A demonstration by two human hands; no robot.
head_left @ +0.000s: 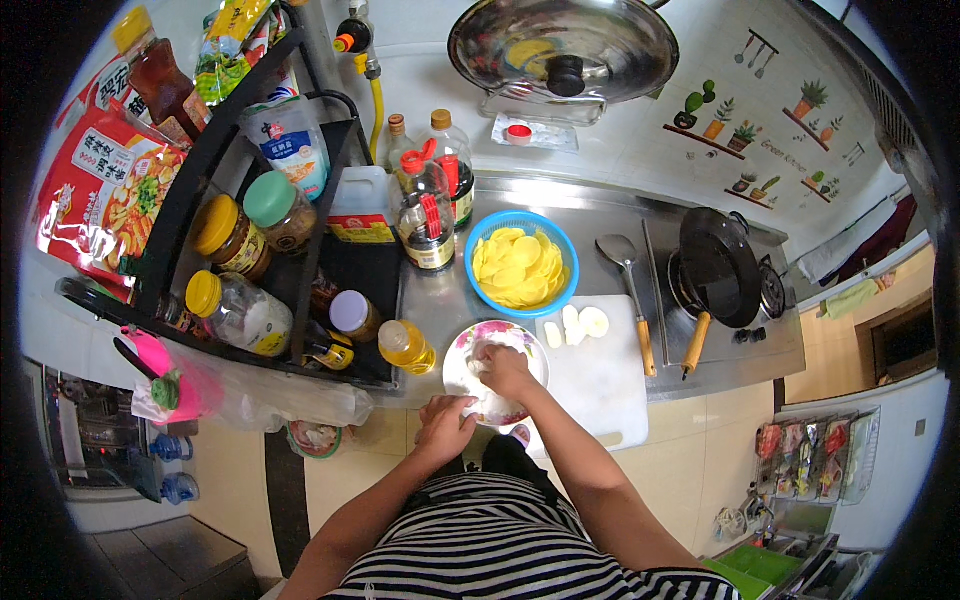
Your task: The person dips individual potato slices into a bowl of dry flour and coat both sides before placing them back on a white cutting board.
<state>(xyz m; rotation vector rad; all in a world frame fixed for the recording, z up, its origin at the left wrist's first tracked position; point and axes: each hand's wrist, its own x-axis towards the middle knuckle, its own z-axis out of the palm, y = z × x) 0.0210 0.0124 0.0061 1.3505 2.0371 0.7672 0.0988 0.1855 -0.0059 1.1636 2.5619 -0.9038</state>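
A floral-rimmed plate point(453, 364) with white powder in it stands at the counter's front edge, directly before me. My left hand point(445, 429) holds the plate's near left rim. Inside the plate, the fingers of my right hand point(507, 370) are bent down into the powder; whatever they may hold is hidden. Several pale, thick slices point(594, 322) lie on the white cutting board point(611, 382), to the right of the plate. Behind the plate, a blue plastic basket point(470, 279) is filled with thin yellow slices point(519, 264), which look like potato.
A spatula point(628, 262) with a wooden handle lies beside the board. At the right, a black wok point(720, 270) sits on the gas stove. Oil point(407, 347) and sauce bottles point(429, 225) stand left, next to a black rack point(315, 217) of jars. A large lid point(562, 45) leans behind.
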